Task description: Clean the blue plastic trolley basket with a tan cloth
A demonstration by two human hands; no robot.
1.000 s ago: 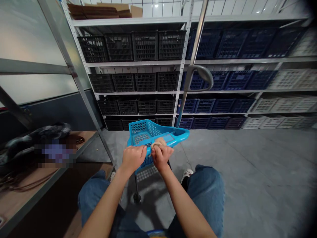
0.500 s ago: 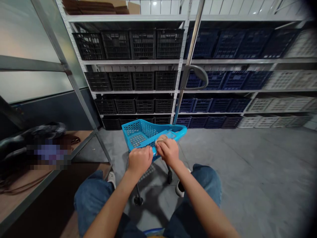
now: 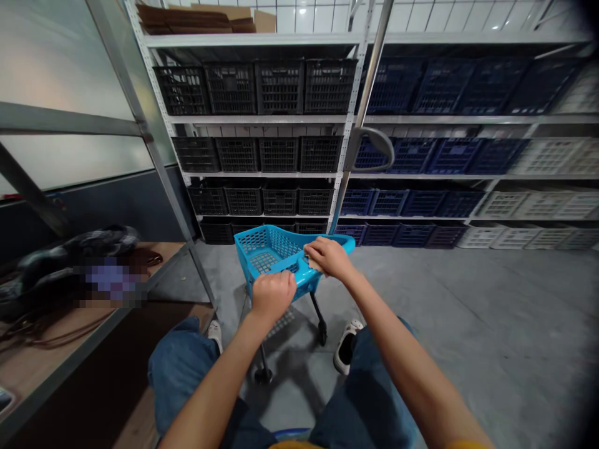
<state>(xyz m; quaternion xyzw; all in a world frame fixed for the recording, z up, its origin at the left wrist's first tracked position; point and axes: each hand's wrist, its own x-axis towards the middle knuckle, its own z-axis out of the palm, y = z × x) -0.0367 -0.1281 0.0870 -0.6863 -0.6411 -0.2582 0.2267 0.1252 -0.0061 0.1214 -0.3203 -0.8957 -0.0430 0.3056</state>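
A small blue plastic basket cart (image 3: 269, 251) on wheels stands on the grey floor in front of my knees. My left hand (image 3: 272, 295) is closed around the near rim of the basket. My right hand (image 3: 329, 257) is closed over a pale, beige thing pressed against the basket's right rim; I cannot make out what it is. The cart's grey metal pole with a loop handle (image 3: 372, 148) rises behind the basket. My legs in blue jeans sit on either side of the cart.
Metal shelving (image 3: 346, 118) along the back wall carries several rows of black, blue and white crates. A low wooden shelf (image 3: 28, 368) on the left holds a dark bundle (image 3: 70, 255) and cords. A slanted metal post (image 3: 150, 149) stands left of the cart.
My right hand has moved up and to the right along the basket's rim, away from my left hand. The cart has shifted slightly farther from me.
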